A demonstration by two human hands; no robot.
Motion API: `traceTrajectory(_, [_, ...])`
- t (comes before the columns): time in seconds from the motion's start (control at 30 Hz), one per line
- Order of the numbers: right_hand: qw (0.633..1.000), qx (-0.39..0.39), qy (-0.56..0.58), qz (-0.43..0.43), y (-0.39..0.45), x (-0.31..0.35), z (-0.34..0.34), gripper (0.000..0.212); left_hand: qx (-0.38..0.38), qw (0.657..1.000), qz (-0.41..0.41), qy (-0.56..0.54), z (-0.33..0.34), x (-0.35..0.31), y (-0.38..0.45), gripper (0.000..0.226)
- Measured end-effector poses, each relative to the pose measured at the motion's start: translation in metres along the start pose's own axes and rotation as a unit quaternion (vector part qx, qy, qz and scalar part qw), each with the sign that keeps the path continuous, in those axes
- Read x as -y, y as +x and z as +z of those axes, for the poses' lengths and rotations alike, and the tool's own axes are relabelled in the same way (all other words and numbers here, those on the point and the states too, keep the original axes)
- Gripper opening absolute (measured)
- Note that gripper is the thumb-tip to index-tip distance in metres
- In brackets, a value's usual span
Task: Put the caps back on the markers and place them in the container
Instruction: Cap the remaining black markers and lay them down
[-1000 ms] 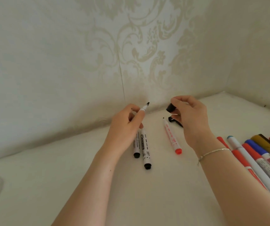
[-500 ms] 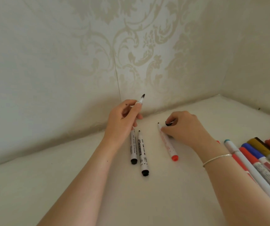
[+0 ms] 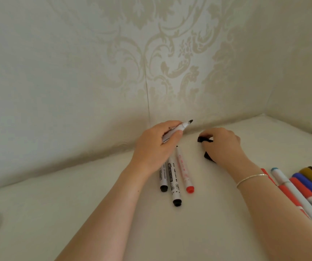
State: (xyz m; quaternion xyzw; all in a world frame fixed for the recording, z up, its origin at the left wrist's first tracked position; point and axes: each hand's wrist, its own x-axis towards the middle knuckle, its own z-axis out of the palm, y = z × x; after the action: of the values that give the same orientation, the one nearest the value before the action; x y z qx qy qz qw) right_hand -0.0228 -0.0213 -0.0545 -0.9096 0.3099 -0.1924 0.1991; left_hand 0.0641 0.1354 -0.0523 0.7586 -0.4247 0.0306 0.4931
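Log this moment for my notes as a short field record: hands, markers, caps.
left hand: holds an uncapped black marker, tip up
right hand: pinches a black cap
second cap: black, on the table under the right hand
loose markers: two black, one red, all uncapped
capped markers: row at right

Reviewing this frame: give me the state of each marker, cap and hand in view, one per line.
Left hand: grips black marker.
Held black marker: uncapped, tip up-right.
Right hand: pinches black cap.
Two black markers: lying on table, tips hidden.
Red marker: lying uncapped.
Markers at right: lying capped.
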Motion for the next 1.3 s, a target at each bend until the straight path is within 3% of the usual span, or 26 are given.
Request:
traceTrajectory(0.07, [0.988,-0.037,0.151,-0.017,-0.001,0.001,-0.009,0.024,-0.005,1.0,0.015,0.027,-0.001,0.002,0.0,0.028])
traceTrajectory(0.13, [0.943,-0.021,0.332,-0.024,-0.005,0.005,-0.023,0.022,-0.008,0.998,0.019,0.058,-0.002,0.002,0.0,0.028])
traceTrajectory(0.2, [0.905,0.003,0.423,-0.034,-0.009,0.01,-0.034,0.02,-0.01,0.995,0.023,0.096,-0.003,0.001,0.0,0.029])
traceTrajectory(0.4, [0.888,0.009,0.458,-0.043,-0.011,0.018,-0.035,0.014,-0.031,0.989,0.038,0.136,-0.003,-0.001,0.001,0.031])
traceTrajectory(0.7, [0.812,0.009,0.583,-0.027,-0.012,0.018,-0.038,0.019,-0.035,0.989,0.038,0.137,-0.003,-0.001,0.0,0.029])
traceTrajectory(0.9, [0.822,0.025,0.568,-0.024,-0.014,0.019,-0.036,0.018,-0.033,0.99,0.037,0.134,-0.003,-0.001,-0.001,0.03])
traceTrajectory(1.03, [0.805,0.026,0.592,-0.012,-0.016,0.019,-0.035,0.018,-0.037,0.99,0.04,0.129,-0.003,-0.001,-0.001,0.03])
traceTrajectory(1.13, [0.775,0.015,0.632,0.028,-0.016,0.021,-0.035,0.018,-0.04,0.993,0.037,0.105,-0.003,-0.002,-0.002,0.027])
traceTrajectory(1.3, [0.77,0.032,0.634,0.066,-0.02,0.026,-0.034,0.014,-0.059,0.998,-0.003,-0.007,-0.001,-0.004,-0.002,0.021])
